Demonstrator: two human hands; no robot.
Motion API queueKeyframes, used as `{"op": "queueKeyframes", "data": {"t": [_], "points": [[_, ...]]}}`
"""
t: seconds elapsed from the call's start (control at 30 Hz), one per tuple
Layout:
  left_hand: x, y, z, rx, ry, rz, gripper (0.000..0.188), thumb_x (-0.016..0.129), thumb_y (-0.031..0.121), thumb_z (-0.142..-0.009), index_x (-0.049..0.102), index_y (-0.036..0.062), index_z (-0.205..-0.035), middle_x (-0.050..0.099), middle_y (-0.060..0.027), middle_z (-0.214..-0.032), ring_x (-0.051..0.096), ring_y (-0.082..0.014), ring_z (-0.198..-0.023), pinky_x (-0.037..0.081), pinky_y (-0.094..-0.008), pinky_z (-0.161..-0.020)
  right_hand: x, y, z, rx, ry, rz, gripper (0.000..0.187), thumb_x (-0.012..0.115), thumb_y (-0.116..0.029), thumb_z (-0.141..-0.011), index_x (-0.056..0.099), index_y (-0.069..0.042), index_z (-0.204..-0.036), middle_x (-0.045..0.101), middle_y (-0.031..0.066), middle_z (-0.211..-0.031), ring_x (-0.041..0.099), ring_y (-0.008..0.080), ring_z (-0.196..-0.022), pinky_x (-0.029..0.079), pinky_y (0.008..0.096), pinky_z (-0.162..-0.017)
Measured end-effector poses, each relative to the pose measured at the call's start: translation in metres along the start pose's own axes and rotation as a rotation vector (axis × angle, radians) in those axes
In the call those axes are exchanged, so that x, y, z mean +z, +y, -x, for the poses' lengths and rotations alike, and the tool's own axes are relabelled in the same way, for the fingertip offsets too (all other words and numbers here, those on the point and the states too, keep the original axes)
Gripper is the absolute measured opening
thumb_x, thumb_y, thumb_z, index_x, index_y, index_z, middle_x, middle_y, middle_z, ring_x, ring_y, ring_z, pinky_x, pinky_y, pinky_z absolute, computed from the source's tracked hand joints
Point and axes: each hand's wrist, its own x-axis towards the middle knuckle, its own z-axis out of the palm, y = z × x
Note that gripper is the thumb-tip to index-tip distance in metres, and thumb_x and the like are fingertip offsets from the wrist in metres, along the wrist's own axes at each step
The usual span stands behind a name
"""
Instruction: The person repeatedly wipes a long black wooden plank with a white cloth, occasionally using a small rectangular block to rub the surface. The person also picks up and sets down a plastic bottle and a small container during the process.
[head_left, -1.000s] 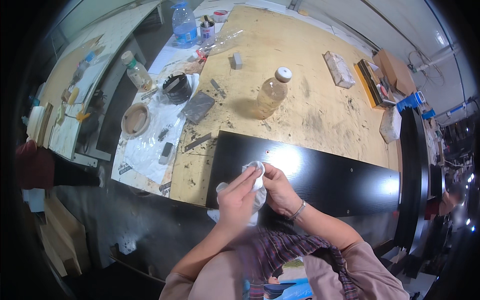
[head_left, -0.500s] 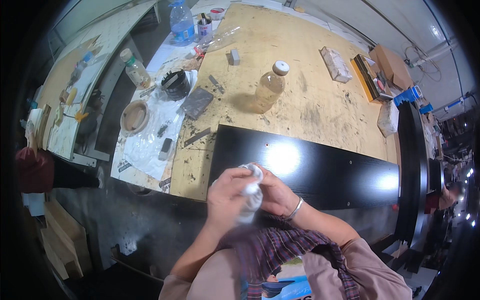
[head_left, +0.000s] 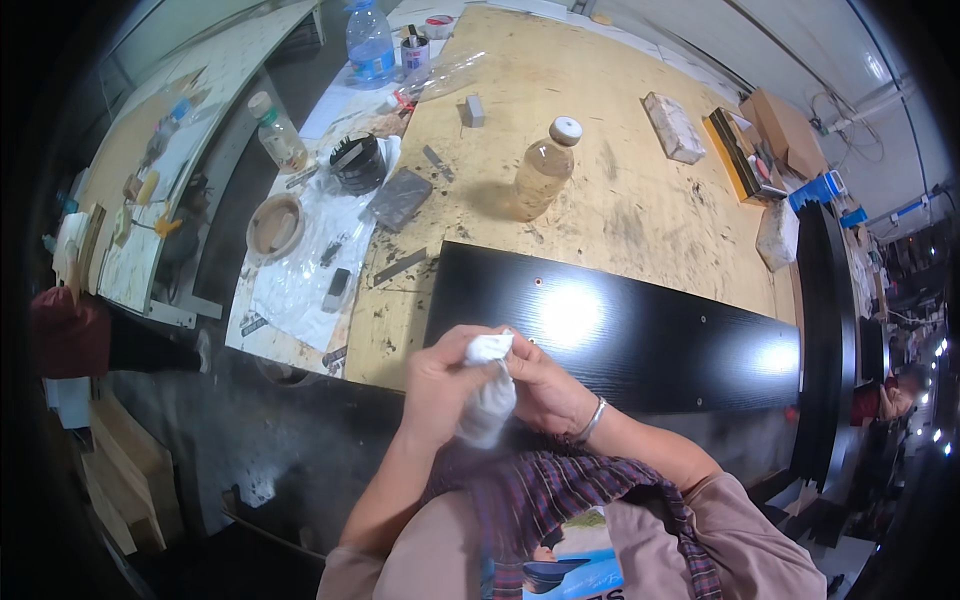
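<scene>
A bunched white cloth (head_left: 487, 398) is held between my two hands, close to my body at the near edge of the table. My left hand (head_left: 436, 385) pinches it from the left, with the thumb across its upper part. The fingers of my right hand (head_left: 543, 385) grip its top from the other side; a metal bangle circles that wrist. Just beyond and to the right lies a long black board (head_left: 640, 345) with small holes, its surface shining under the light. Behind the board stands a capped bottle of yellowish liquid (head_left: 544, 172).
On the left, plastic sheeting (head_left: 300, 290) carries a black tub (head_left: 357, 165), a round bowl (head_left: 275, 227) and a sanding block (head_left: 337, 289). A grey slab (head_left: 401, 199) and a metal scraper (head_left: 400, 267) lie nearby. Wrapped blocks (head_left: 673, 128) and an open box (head_left: 742, 155) sit far right.
My left hand has shifted slightly left and up. The cloth has been turned and gathered, so its folded top now shows between my thumbs. The view has moved a little.
</scene>
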Motion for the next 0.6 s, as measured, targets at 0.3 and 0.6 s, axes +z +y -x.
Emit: {"op": "queueKeyframes", "data": {"t": [0.3,0.6], "points": [[-0.006,-0.003,0.001,-0.174,0.013,0.091,0.011,0.068,-0.005,-0.089,0.070,-0.0029,-0.099,0.070,-0.0049,-0.090,0.065,-0.0106,-0.081,0.053,-0.0257,-0.074,-0.008,0.003,0.005,-0.008,-0.038,0.152,0.024,0.068,-0.020,-0.099,0.055,-0.010,-0.117,0.065,0.0013,-0.111,0.064,0.0130,-0.106,0.053,0.0322,-0.092],[0.017,-0.002,0.008,0.219,-0.007,-0.321,0.024,0.073,-0.005,-0.085,0.069,-0.0034,-0.109,0.068,-0.0034,-0.098,0.064,-0.0101,-0.087,0.051,-0.0239,-0.078,-0.007,-0.008,0.008,0.013,-0.071,0.024,0.028,0.072,-0.021,-0.096,0.054,-0.010,-0.114,0.063,0.0013,-0.111,0.064,0.0115,-0.106,0.054,0.0310,-0.091]]}}
